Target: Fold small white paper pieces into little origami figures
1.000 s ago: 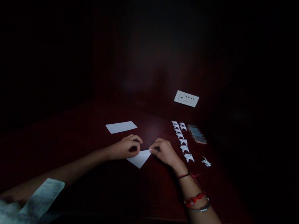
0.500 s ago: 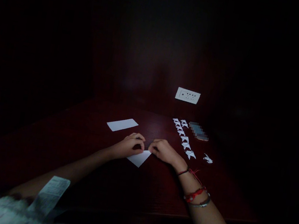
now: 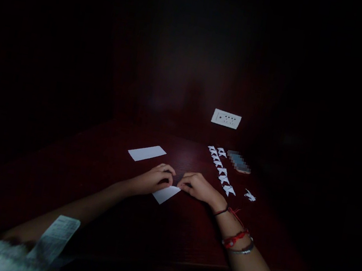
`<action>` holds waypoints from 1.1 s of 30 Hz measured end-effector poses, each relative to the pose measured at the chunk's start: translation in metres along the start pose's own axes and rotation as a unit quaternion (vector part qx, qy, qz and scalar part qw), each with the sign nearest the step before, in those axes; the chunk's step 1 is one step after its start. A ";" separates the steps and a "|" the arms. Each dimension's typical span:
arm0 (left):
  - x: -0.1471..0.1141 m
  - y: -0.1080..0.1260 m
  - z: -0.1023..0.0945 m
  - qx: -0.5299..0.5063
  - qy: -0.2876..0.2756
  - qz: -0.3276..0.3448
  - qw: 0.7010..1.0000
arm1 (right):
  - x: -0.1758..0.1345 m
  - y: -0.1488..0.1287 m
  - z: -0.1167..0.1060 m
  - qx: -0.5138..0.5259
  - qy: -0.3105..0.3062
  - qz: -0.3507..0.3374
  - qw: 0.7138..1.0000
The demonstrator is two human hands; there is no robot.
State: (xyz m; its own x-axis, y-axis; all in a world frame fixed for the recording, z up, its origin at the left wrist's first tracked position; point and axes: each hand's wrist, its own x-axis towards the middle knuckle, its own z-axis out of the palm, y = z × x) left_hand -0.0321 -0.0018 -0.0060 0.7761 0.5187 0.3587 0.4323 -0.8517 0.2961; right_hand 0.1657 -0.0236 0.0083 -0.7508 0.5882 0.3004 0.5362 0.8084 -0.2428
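Note:
A folded piece of white paper (image 3: 163,194) lies on the dark red table with its point towards me. My left hand (image 3: 155,179) pinches its upper edge between curled thumb and fingers. At the right corner of that edge, my right hand (image 3: 197,187) has its fingertips pressed together on the paper. Part of the sheet is covered by my left hand. Beyond my left hand lies a flat white paper strip (image 3: 147,153). Several small folded paper pieces (image 3: 222,171) run in a row to the right of my right hand.
A phone (image 3: 239,162) with a blurred-out screen lies right of the folded row. Nearer me is a small crumpled white paper piece (image 3: 250,195). A white socket plate (image 3: 226,119) is on the back wall. The table's front edge (image 3: 194,264) is dimly visible.
The folded paper now shows a flatter, smaller shape between my hands, its lower point slightly further left. Both hands keep hold of it. The whole view has shifted slightly.

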 end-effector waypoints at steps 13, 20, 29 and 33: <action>-0.001 0.002 -0.006 0.019 -0.045 0.048 0.998 | -0.003 0.002 0.002 -0.061 -0.026 -0.009 0.998; -0.003 0.004 -0.010 0.045 -0.049 0.038 0.997 | -0.006 -0.001 0.002 -0.078 -0.029 0.008 0.997; -0.004 0.001 -0.010 0.069 -0.068 0.074 0.993 | -0.009 -0.001 0.002 -0.102 -0.036 0.002 0.994; -0.006 0.001 -0.013 0.097 -0.072 0.078 0.990 | -0.010 0.000 0.002 -0.114 -0.036 -0.006 0.993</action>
State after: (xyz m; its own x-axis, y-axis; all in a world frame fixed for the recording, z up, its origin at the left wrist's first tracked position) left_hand -0.0418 -0.0046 0.0034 0.8921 0.3747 0.2524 0.3704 -0.9265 0.0661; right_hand 0.1731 -0.0293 0.0036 -0.7784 0.5824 0.2342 0.5948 0.8036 -0.0213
